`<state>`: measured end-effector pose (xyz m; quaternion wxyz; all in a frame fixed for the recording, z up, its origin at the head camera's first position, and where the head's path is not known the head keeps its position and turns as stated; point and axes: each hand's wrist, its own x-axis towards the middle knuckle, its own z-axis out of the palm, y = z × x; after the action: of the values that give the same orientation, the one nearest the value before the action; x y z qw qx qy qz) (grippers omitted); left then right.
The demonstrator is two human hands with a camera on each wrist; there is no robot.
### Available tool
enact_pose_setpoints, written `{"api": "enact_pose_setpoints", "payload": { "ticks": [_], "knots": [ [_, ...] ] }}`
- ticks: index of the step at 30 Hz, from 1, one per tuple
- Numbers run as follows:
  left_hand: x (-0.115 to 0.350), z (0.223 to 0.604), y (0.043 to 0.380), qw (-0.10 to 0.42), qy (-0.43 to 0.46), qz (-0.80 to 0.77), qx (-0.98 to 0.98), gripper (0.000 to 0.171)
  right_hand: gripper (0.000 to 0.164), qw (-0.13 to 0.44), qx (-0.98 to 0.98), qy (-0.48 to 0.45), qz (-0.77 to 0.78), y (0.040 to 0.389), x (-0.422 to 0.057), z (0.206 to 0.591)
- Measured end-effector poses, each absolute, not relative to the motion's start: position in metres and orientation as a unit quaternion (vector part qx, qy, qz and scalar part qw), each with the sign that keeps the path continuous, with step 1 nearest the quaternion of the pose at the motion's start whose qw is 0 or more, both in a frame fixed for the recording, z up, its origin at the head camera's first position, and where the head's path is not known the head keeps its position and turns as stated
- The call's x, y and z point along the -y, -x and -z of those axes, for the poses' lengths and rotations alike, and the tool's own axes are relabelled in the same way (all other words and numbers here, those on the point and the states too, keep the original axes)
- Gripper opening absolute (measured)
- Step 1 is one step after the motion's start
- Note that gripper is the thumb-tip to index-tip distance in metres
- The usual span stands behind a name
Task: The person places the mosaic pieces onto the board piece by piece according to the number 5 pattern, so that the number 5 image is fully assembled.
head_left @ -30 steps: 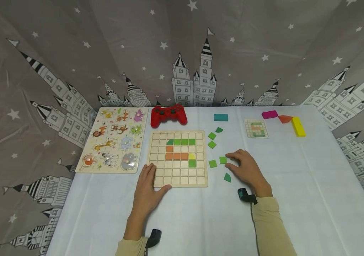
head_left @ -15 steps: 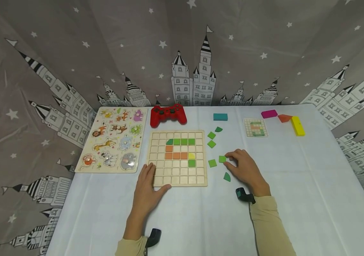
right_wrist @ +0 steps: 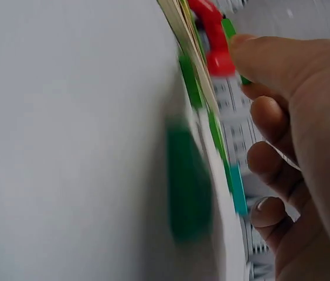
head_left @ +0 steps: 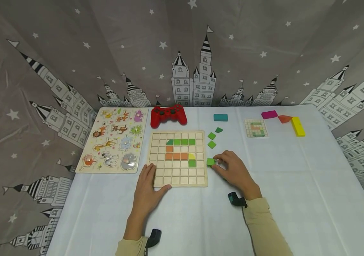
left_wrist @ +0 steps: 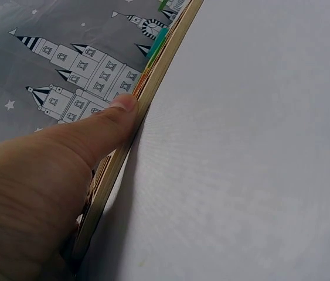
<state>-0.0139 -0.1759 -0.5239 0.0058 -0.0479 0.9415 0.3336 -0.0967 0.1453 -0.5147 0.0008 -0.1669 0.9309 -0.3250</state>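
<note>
Head view: right hand pinches a green square tile between thumb and index finger, just right of the grid board; right wrist cam shows it clear of the white cloth. Left hand: fingers extended, thumb spread, touching the board's near-left corner. Beyond: two loose green squares, red controller behind board, pattern card farther right.

"I've got the grid board on the counter; what's around it?"
"Animal puzzle on its left, I see, game controller behind!"
"And right?"
"Loose tiles alongside, then I spot the pattern card, three blocks right of that, another block between controller and card!"
</note>
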Motion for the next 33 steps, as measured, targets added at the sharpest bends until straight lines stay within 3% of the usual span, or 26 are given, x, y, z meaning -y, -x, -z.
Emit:
{"api": "enact_pose_setpoints", "payload": {
  "ticks": [14,33],
  "knots": [
    [0.176,0.524,0.014,0.003,0.047,-0.336,-0.941,0.102,0.027,0.004,-0.919,0.248,0.305,0.081,-0.098,0.516],
    [0.176,0.522,0.013,0.003,0.048,-0.337,-0.94,0.102,0.025,0.0,-0.933,0.229,0.277,0.076,-0.086,0.515]
  ]
}}
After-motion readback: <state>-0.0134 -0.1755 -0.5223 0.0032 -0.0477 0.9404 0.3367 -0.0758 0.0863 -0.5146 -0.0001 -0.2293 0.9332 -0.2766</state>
